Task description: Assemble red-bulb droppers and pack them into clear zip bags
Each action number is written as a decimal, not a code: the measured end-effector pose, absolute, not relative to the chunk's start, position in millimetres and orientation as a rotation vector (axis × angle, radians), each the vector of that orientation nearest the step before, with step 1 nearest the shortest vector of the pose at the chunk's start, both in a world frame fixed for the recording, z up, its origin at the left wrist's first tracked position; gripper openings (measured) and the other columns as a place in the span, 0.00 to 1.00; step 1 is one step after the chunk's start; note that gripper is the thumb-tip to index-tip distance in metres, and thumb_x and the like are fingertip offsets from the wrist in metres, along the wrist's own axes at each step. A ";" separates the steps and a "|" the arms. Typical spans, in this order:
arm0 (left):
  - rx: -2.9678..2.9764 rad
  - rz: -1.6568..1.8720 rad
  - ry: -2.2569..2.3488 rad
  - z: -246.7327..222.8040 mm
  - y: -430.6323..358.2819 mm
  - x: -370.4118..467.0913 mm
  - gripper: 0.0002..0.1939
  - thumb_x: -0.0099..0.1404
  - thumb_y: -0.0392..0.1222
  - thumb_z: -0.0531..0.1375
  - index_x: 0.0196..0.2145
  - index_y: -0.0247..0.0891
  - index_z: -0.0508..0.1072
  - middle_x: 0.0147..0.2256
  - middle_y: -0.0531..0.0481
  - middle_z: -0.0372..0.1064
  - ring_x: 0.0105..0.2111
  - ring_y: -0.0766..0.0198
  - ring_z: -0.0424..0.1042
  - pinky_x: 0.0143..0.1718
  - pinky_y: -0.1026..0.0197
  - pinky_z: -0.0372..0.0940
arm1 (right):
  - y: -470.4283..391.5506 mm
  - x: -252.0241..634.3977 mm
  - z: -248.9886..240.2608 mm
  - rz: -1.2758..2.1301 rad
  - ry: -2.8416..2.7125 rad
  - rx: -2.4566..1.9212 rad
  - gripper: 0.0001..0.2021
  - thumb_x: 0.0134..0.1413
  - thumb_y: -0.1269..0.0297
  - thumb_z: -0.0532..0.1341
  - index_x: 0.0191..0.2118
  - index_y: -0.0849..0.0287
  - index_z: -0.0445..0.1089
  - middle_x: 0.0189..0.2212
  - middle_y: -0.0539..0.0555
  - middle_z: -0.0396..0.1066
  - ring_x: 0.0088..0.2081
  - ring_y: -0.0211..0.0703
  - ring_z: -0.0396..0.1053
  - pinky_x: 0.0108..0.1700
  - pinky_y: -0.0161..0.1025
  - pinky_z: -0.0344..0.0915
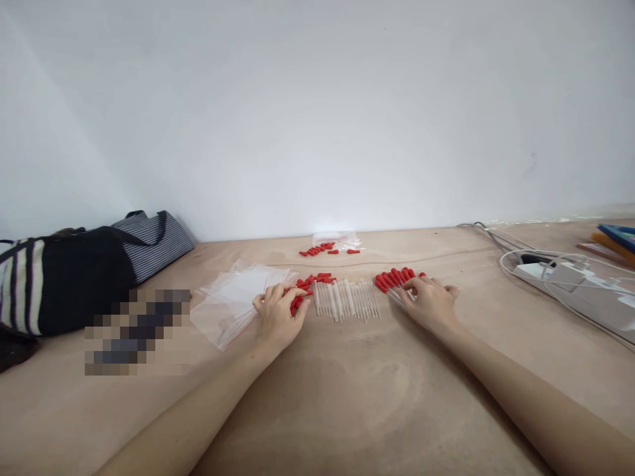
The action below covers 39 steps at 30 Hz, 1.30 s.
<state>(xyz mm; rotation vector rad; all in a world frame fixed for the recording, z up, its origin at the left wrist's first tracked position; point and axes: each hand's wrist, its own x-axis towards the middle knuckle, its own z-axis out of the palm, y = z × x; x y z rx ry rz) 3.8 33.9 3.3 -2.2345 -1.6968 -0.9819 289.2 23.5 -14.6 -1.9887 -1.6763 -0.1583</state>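
Right hand (432,301): slanted droppers (396,295), bulbs (395,275) away

At left on the wooden table (317,410), a black bag (84,281) with cream stripes beside finely striped fabric (153,251); near it, a dark pixelated patch (143,327). At right, looping cables (491,233) about a white power strip (602,304), flat blue and orange items (618,241) beyond. Behind, a pale wall (317,119).

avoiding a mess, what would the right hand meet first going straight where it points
The right hand would probably meet the red dropper bulbs just ahead of it; exact depth is unclear.
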 end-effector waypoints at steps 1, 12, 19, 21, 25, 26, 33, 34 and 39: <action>-2.223 -0.945 -1.712 6.3 37.6 2.2 0.06 0.57 0.41 0.56 0.32 0.43 0.72 0.39 0.48 0.68 0.41 0.52 0.62 0.42 0.49 0.48 | 22.0 282.7 -15.0 -0.140 -1.723 -1.940 0.12 0.49 0.57 0.51 0.28 0.57 0.69 0.29 0.53 0.71 0.37 0.49 0.63 0.40 0.48 0.46; -2.419 -0.497 -2.019 22.3 90.0 -4.1 0.09 0.57 0.45 0.55 0.33 0.44 0.73 0.24 0.51 0.72 0.36 0.55 0.68 0.39 0.51 0.51 | 41.4 240.0 5.6 0.075 -1.924 -2.271 0.15 0.49 0.59 0.51 0.23 0.60 0.70 0.27 0.58 0.70 0.37 0.51 0.64 0.43 0.49 0.45; -2.301 -0.550 -2.024 25.9 84.7 -0.9 0.15 0.50 0.53 0.60 0.29 0.39 0.70 0.34 0.45 0.72 0.40 0.49 0.67 0.39 0.51 0.52 | 54.3 238.4 8.4 0.144 -1.909 -2.318 0.11 0.47 0.63 0.52 0.25 0.61 0.69 0.25 0.56 0.70 0.32 0.48 0.67 0.41 0.48 0.48; -2.299 -0.545 -2.029 26.9 82.0 -2.4 0.15 0.50 0.54 0.60 0.24 0.38 0.70 0.27 0.46 0.72 0.37 0.50 0.68 0.38 0.52 0.53 | 54.7 237.6 8.4 0.137 -1.909 -2.308 0.10 0.46 0.64 0.52 0.25 0.61 0.69 0.24 0.56 0.71 0.31 0.48 0.67 0.40 0.48 0.48; -2.335 -0.562 -2.005 27.8 82.5 -6.6 0.15 0.54 0.49 0.58 0.16 0.39 0.69 0.16 0.51 0.66 0.32 0.53 0.69 0.36 0.53 0.54 | 50.4 236.3 11.7 0.088 -1.910 -2.271 0.12 0.49 0.64 0.51 0.23 0.61 0.68 0.25 0.57 0.70 0.33 0.49 0.66 0.41 0.49 0.47; -2.331 -0.589 -1.985 28.2 82.6 -6.8 0.14 0.54 0.47 0.58 0.17 0.39 0.69 0.19 0.50 0.68 0.33 0.52 0.68 0.37 0.52 0.54 | 48.2 236.4 12.2 0.063 -1.906 -2.255 0.13 0.50 0.65 0.50 0.23 0.61 0.68 0.26 0.57 0.71 0.35 0.50 0.66 0.41 0.49 0.47; -2.641 -0.855 -1.612 19.6 45.6 10.8 0.06 0.61 0.41 0.53 0.30 0.38 0.66 0.30 0.51 0.69 0.33 0.62 0.67 0.35 0.61 0.59 | 18.0 243.0 -5.3 -0.267 -1.995 -1.496 0.09 0.55 0.66 0.49 0.28 0.60 0.64 0.27 0.54 0.70 0.32 0.43 0.64 0.42 0.44 0.47; -2.740 -0.918 -1.563 14.9 36.3 14.6 0.05 0.61 0.40 0.53 0.30 0.38 0.65 0.29 0.52 0.69 0.31 0.63 0.68 0.33 0.62 0.60 | 12.4 243.2 -9.3 -0.275 -2.034 -1.384 0.09 0.55 0.67 0.49 0.28 0.60 0.63 0.26 0.53 0.70 0.31 0.41 0.64 0.43 0.43 0.47; -2.984 -1.012 -1.426 -7.2 6.3 25.1 0.03 0.59 0.36 0.55 0.33 0.39 0.66 0.29 0.54 0.69 0.29 0.64 0.68 0.31 0.63 0.61 | -9.5 235.6 -20.2 -0.235 -2.122 -1.121 0.10 0.56 0.72 0.48 0.35 0.58 0.65 0.26 0.49 0.70 0.29 0.37 0.65 0.46 0.43 0.44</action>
